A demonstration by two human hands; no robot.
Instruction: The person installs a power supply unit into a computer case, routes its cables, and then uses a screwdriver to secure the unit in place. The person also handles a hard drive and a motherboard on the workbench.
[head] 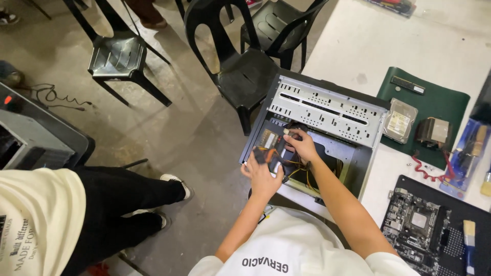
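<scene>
With the left hand (262, 175) clasping the power supply (270, 148) inside the open computer case (327, 110) and right hand (303, 146) fingers pinching its wires (295, 168), a hard tug could tear a connector

The computer case (327, 110) lies open at the table's (368, 41) left edge, overhanging it toward the floor. Both hands are inside the case's near left corner: the left hand (262, 176) at the outer edge, the right hand (302, 145) just beyond it, among the cables (296, 171). Right of the case lies a mat (445, 99) carrying a memory stick (407, 85), a hard drive (399, 120) and a cooler (432, 132). Nearer, a motherboard (417, 225) sits on a second mat. Chairs (240, 71) stand on the floor behind the case. Another person's legs (123, 204) are at left.
</scene>
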